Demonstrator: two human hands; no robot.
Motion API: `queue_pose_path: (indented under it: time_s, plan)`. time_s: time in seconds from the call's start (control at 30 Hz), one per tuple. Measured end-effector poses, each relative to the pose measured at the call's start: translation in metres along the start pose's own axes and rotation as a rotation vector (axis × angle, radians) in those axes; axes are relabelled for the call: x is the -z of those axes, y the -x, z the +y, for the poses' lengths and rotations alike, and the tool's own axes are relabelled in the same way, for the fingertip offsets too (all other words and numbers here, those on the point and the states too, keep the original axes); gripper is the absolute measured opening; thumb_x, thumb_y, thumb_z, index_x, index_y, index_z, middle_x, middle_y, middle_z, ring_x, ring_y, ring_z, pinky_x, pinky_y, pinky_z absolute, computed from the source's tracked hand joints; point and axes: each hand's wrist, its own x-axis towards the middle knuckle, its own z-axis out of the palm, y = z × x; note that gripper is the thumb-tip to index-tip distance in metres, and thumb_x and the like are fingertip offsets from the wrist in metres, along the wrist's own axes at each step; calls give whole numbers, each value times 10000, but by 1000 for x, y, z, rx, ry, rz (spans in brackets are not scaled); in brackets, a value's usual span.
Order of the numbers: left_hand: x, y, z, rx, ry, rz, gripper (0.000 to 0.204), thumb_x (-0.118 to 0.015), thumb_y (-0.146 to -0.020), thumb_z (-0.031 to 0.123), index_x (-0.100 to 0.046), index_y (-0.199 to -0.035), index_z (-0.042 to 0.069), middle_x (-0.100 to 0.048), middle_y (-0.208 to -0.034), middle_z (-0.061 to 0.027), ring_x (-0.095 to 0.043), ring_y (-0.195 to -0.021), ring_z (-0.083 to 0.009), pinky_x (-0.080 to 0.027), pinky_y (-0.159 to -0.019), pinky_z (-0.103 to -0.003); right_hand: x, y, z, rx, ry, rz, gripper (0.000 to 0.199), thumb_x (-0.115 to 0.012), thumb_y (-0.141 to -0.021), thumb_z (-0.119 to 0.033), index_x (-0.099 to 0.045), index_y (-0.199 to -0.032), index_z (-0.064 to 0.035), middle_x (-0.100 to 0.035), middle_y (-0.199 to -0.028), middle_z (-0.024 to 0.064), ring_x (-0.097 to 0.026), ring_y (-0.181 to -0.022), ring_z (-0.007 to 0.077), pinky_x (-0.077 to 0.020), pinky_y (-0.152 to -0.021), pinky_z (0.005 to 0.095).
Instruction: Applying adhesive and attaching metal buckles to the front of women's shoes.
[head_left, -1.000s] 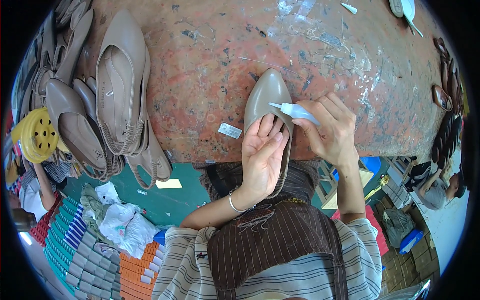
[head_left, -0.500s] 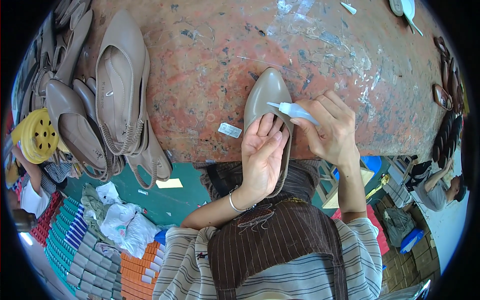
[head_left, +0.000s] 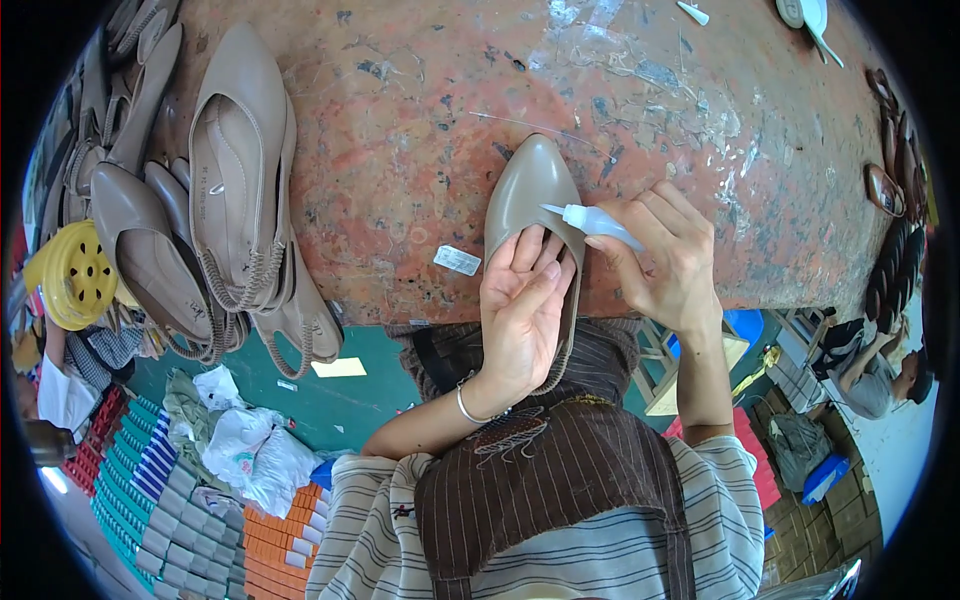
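Note:
A taupe, pointed slingback shoe (head_left: 531, 180) lies toe away from me at the table's front edge. My left hand (head_left: 525, 308), palm up, has its fingertips tucked inside the shoe's opening under the vamp, with the thumb bent over them. In my right hand (head_left: 662, 255) a small translucent squeeze bottle (head_left: 605, 224) is gripped between thumb and fingers. Its thin nozzle points left, just over the vamp near the opening's edge; whether the tip touches the leather I cannot tell. The shoe's heel end is partly hidden by my left hand and wrist.
Several matching slingback shoes (head_left: 240, 150) are piled at the left of the worn red table (head_left: 400, 160). A small white label (head_left: 457, 260) lies left of the shoe. Dark brown footwear (head_left: 893, 260) lines the far right. Beside a yellow clog (head_left: 75, 273), another person's arm shows at left.
The nozzle has shifted very slightly right along the vamp. Both my hands keep their grip and stay nearly still.

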Motion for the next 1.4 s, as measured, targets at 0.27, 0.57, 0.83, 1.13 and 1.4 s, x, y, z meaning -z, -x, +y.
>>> queue_pose_path:
  time_s: [0.27,0.57,0.83,1.13,1.4]
  plan:
    - [0,2,-1,0,12,35,537,-432,-867,-90,-245,-1368,-45,-334,-1414,-168,-300,-1335,-326,-250,-1122,-471,1,-3,-3,10,-2,7,169,-727,-691,-130,-622,-796,-49,-573,-708,65,-535,-639,240,-450,-534,338]
    - [3,0,-1,1,28,43,509,-435,-860,-99,-277,-1342,-53,-367,-1391,-166,-320,-1325,-298,-252,-1126,-459,3,11,12,-169,-231,64,215,-725,-713,-106,-671,-905,-25,-626,-749,72,-579,-701,207,-464,-620,301]
    - [-3,-3,-3,16,60,-19,448,-463,-854,-97,-344,-1281,-32,-447,-1292,-111,-402,-1241,-244,-302,-1090,-415,3,25,84,-373,-402,776,210,-556,-910,-61,-542,-1100,30,-617,-1146,148,-560,-1080,178,-410,-926,292]
    - [9,1,-1,4,74,-66,435,-497,-861,-81,-355,-1269,-28,-469,-1244,-66,-401,-1233,-182,-309,-1065,-364,-8,50,69,-571,38,921,180,-578,-884,-41,-543,-1042,39,-613,-1052,126,-562,-1013,209,-399,-937,315]
    - [7,0,0,-1,112,-93,205,-483,-853,-85,-449,-1027,16,-477,-1003,-30,-464,-1084,-158,-341,-1051,-353,-17,-100,43,-112,74,670,298,-649,-770,-44,-592,-1063,-31,-557,-1079,168,-561,-964,321,-462,-823,391]
